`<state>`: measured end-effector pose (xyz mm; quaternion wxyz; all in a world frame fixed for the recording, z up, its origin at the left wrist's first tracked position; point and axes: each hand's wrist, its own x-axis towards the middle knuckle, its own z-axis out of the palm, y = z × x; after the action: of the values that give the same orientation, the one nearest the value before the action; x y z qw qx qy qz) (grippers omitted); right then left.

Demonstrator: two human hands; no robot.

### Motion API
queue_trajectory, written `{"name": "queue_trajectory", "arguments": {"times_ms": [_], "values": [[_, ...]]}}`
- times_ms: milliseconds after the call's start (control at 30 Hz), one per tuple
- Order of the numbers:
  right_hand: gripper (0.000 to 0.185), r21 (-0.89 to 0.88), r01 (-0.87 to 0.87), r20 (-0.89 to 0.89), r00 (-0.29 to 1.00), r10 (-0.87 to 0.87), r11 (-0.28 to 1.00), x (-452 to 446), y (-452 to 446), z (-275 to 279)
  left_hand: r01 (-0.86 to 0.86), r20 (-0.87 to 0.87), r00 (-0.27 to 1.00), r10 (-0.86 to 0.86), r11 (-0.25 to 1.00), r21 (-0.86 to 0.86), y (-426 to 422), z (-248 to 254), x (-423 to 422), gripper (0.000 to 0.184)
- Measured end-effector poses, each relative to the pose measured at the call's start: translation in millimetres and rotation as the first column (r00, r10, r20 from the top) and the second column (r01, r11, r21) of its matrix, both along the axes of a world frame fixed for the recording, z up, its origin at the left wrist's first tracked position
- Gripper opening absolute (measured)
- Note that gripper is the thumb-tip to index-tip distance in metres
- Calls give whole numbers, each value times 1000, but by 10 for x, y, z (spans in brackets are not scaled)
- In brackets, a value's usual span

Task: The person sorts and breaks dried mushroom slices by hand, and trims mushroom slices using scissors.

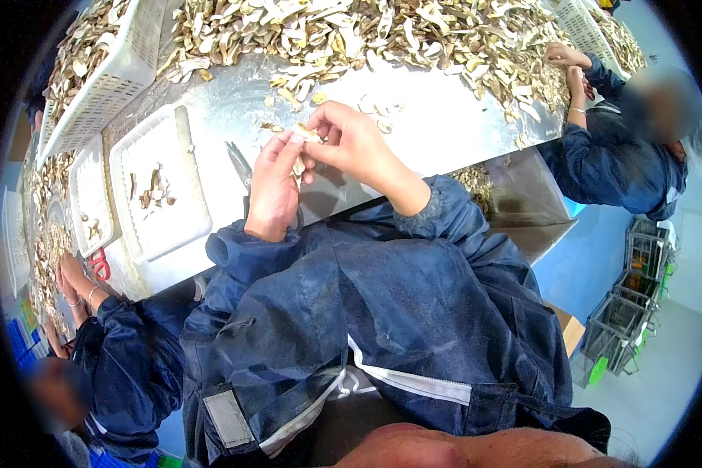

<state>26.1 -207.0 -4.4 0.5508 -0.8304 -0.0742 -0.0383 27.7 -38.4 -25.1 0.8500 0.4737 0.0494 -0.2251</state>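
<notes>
My left hand (275,187) and my right hand (359,140) meet above the near edge of the metal table. Between their fingertips is a pale yellowish mushroom slice (305,132), pinched from both sides. Another pale piece (298,166) shows under the left fingers; whether that hand grips it I cannot tell. Just left of my left hand lies a pair of dark scissors (239,164), partly hidden by the hand. A few loose slices lie on the metal beyond my fingers, below a wide heap of dried mushroom slices (351,39).
A white tray (199,210) with a few dark pieces stands at left, beside a smaller tray (76,199) and red-handled scissors (100,265). Perforated crates (105,93) of slices flank the heap. Co-workers sit at right (612,164) and lower left (132,366), hands at the table.
</notes>
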Motion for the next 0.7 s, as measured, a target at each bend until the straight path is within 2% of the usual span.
{"name": "queue_trajectory", "arguments": {"times_ms": [33, 133, 233, 333, 433, 533, 633, 700], "values": [[27, 7, -14, 11, 1000, 14, 1000, -12, -8, 17, 2, 7, 1000, -2, 1000, 1, 4, -1, 2, 18], [25, 295, -55, -174, 979, 110, 954, 6, -47, -12, 1, 27, 1000, -2, 1000, 31, 29, 12, -20, 19], [25, 382, -67, -258, 950, 176, 922, 25, -82, -41, -6, 54, 999, -1, 993, 122, 25, 9, -49, 21], [26, 424, -78, -249, 948, 199, 902, 46, -94, -122, -9, 79, 997, -7, 978, 208, 15, 6, -60, 23], [25, 361, -68, -306, 934, 186, 930, 44, -139, -86, 4, 92, 995, -25, 974, 228, 17, 4, -59, 24], [24, 455, -57, -296, 931, 212, 888, 52, -138, -131, 11, 93, 995, -33, 976, 219, 20, 4, -58, 23], [24, 374, 48, -377, 921, 104, 926, 73, -176, -134, 9, 72, 997, -23, 982, 188, 27, 27, -63, 22], [23, 53, 59, -52, 997, -56, 997, 118, -198, -210, 4, 45, 999, -11, 988, 156, 39, 37, -65, 21]]}}
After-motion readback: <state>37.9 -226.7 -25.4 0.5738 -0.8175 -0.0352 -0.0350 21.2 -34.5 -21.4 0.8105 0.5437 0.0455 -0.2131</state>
